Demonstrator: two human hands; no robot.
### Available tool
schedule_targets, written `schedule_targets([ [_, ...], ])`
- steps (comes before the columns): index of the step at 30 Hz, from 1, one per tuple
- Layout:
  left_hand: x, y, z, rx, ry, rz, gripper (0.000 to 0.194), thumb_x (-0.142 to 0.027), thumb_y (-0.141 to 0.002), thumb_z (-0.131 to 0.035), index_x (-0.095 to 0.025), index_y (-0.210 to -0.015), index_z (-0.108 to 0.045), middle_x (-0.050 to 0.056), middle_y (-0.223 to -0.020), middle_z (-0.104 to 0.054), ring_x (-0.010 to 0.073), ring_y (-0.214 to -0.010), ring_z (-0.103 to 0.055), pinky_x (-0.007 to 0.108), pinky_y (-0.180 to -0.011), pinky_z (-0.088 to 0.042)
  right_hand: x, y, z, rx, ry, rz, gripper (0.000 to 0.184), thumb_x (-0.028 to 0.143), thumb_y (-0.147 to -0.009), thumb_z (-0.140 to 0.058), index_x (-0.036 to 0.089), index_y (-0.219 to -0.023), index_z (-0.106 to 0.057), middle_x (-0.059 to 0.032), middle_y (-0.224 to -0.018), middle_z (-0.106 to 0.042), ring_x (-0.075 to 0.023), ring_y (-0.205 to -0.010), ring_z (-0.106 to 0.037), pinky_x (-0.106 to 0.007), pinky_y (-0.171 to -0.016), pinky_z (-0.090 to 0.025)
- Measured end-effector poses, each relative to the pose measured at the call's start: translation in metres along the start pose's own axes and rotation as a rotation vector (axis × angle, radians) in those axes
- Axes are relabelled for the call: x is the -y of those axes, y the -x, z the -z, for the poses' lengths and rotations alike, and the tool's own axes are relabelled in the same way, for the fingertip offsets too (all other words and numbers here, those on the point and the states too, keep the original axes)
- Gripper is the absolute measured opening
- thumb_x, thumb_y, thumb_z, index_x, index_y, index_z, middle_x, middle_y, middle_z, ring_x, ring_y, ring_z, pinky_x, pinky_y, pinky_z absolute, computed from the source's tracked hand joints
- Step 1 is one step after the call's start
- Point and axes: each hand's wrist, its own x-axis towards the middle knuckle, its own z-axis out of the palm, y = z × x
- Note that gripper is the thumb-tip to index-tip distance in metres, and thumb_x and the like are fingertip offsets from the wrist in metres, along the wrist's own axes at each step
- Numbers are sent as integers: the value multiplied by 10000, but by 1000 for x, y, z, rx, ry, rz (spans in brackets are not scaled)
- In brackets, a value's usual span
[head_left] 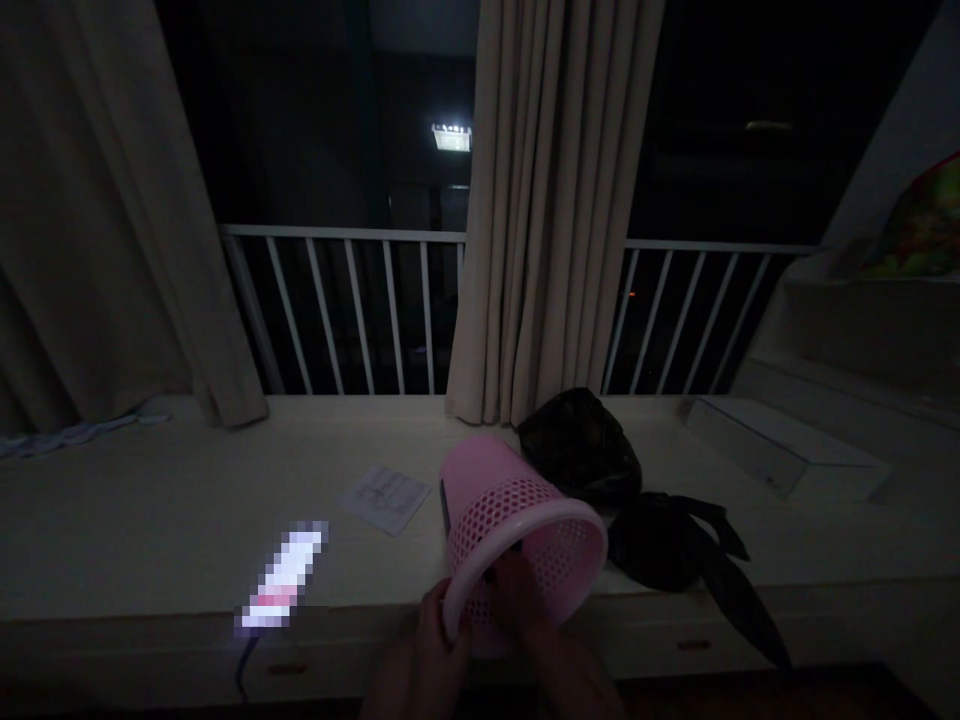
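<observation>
At lower centre, a pink basket (pixel 480 468) lies tipped on the surface (pixel 187 500), its mouth facing lower right. Its wall is solid near the base, then pierced with rounded holes up to a smooth rim (pixel 525 520). The left hand (pixel 442 632) has its fingers gripping that rim; the right hand (pixel 516 590) is inside, its fingers too dark to tell.

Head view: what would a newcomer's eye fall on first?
Probably the pink basket at lower centre, tipped toward the viewer, left hand on its rim, right hand inside. The glowing pixelated patch at lower left may come next, then the black bags beside the basket.
</observation>
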Motion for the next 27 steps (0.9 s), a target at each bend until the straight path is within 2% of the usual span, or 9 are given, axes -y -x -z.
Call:
schedule_targets([
  [2, 1, 0, -1, -6, -16, -19, 545, -487, -734, -584, -134, -1144, -648, 148, -1018, -759, 295, -903, -739, 428, -810, -616, 7, -24, -7, -11, 81, 34, 435, 241, -807, -507, 350, -1164, -728, -87, -1189, -710, -329, -1183, -612, -416, -1025, -434],
  [4, 4, 0, -2, -15, -25, -36, 519, -469, -741, -592, -144, -1142, -652, 138, -1012, -760, 291, -897, -737, 420, -800, -617, 7, -35, -13, -4, 96, 53, 438, 213, -798, -506, 297, -1168, -724, -104, -1228, -691, -323, -1207, -592, -417, -1055, -412],
  [7, 8, 0, -3, -38, -10, -50, 508, -450, -749, -593, -140, -1147, -651, 146, -1036, -756, 296, -903, -733, 430, -806, -614, -1, -36, -17, 18, 94, 69, 466, 188, -815, -484, 233, -1229, -694, -122, -1271, -664, -291, -1220, -578, -392, -1065, -407],
  [12, 8, -1, -3, -24, -18, -7, 539, -473, -736, -585, -140, -1156, -644, 140, -1024, -758, 300, -900, -736, 445, -816, -613, -14, -31, -13, 127, 104, 115, 491, 171, -867, -439, 171, -1304, -663, -142, -1310, -638, -261, -1234, -569, -360, -1079, -395],
  [18, 3, -2, -5, -24, 33, 4, 537, -462, -696, -572, -137, -1117, -641, 151, -1013, -757, 307, -886, -738, 458, -805, -616, -13, -26, -11, 83, 92, 102, 467, 181, -866, -472, 229, -1283, -678, -106, -1313, -648, -237, -1209, -586, -329, -1054, -416],
  [23, 2, -2, -4, -19, 28, -10, 525, -456, -702, -579, -140, -1116, -642, 151, -1019, -759, 311, -908, -738, 468, -831, -611, -5, -25, -8, 88, 98, 66, 459, 184, -836, -488, 201, -1238, -710, -112, -1291, -660, -253, -1201, -592, -345, -1058, -420],
  [27, 3, -1, 0, -1, 8, -4, 540, -481, -715, -570, -143, -1129, -644, 155, -1037, -759, 302, -916, -739, 438, -831, -609, -10, -13, -8, 70, 67, 54, 502, 268, -879, -482, 314, -1350, -650, -64, -1304, -668, -251, -1200, -602, -338, -1014, -450],
])
